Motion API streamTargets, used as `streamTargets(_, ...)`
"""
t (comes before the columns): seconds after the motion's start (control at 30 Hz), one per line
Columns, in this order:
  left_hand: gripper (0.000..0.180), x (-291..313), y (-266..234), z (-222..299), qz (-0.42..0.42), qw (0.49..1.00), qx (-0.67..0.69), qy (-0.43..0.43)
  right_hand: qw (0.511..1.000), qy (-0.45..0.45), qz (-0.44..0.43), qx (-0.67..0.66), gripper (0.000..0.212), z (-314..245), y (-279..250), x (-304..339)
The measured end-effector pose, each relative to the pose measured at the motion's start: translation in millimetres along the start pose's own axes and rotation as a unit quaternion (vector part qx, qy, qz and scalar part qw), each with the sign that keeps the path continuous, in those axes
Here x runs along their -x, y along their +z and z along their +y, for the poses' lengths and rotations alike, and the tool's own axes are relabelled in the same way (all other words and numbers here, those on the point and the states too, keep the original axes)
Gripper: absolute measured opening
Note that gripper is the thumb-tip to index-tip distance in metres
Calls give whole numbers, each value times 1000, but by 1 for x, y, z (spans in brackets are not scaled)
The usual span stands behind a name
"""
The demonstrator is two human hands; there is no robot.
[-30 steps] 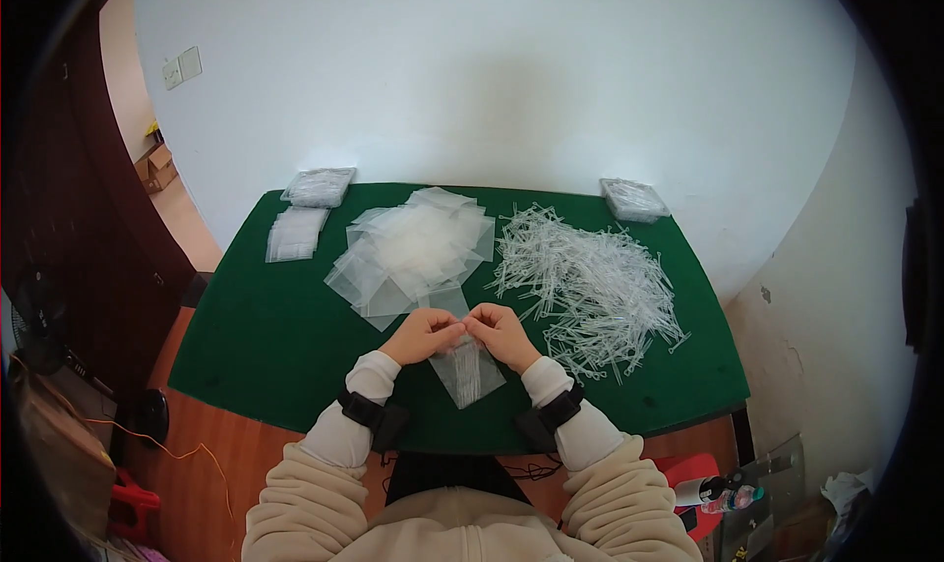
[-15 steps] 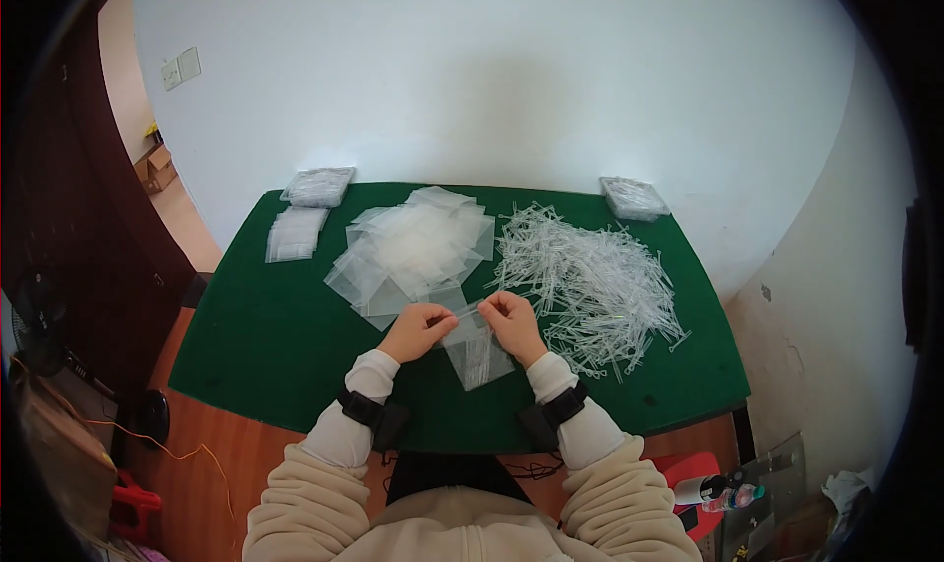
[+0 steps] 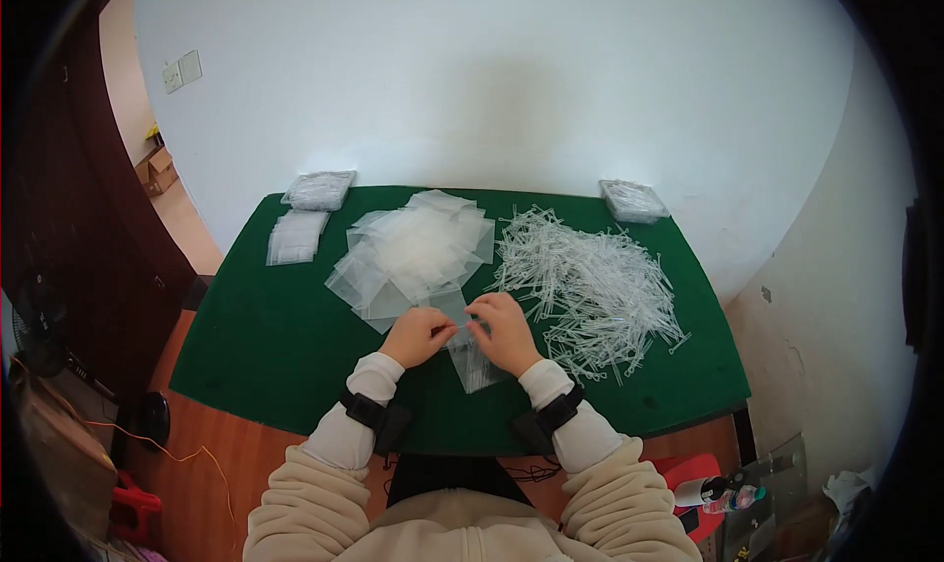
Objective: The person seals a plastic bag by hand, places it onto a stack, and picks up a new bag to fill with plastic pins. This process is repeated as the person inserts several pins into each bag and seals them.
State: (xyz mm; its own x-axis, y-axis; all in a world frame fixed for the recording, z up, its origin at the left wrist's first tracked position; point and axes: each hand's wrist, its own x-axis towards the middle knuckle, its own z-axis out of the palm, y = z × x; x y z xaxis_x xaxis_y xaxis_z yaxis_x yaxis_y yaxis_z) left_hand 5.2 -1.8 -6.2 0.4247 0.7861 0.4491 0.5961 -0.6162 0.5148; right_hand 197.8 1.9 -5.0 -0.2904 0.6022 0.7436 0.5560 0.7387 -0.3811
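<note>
Both hands meet at the middle of the green surface [image 3: 275,346], holding one small clear plastic bag [image 3: 470,357] between them. The left hand [image 3: 418,334] pinches the bag's upper edge at its 9 o'clock side, fingers together on the film; the right hand [image 3: 506,331] grips the same edge at 3 o'clock, fingers likewise clamped on it. The rest of the bag lies flat on the surface toward 6 o'clock from the hands. Something thin may sit at the bag's mouth, but it is too small to make out.

At 12 o'clock from the hands lies a loose heap of clear bags [image 3: 413,252], overlapping too much to count. At 2 o'clock spreads a tangled pile of thin white plastic sticks [image 3: 590,282], also beyond counting.

Three packages sit along the far part of the surface: a clear wrapped pack [image 3: 319,189] at the 11 o'clock corner, a flat stack of small clear bags [image 3: 295,236] just in front of it, and another clear wrapped pack [image 3: 634,200] at the 1 o'clock corner. Their contents are hard to read through the wrap.

A white wall switch plate [image 3: 183,70] hangs at upper left. Each wrist carries a black band [image 3: 366,410]. At the lower right a red stool [image 3: 693,478] and a small bottle [image 3: 723,491] are partly cut off by the surface edge.
</note>
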Motion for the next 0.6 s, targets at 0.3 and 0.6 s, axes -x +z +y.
streamTargets(0.3,13,0,1,5,-4,999,-8,40,996,-28,-78,-10,5,-1,3,3)
streamTargets(0.6,13,0,-4,4,-3,1000,1,20,993,46,-109,-29,7,9,1,5)
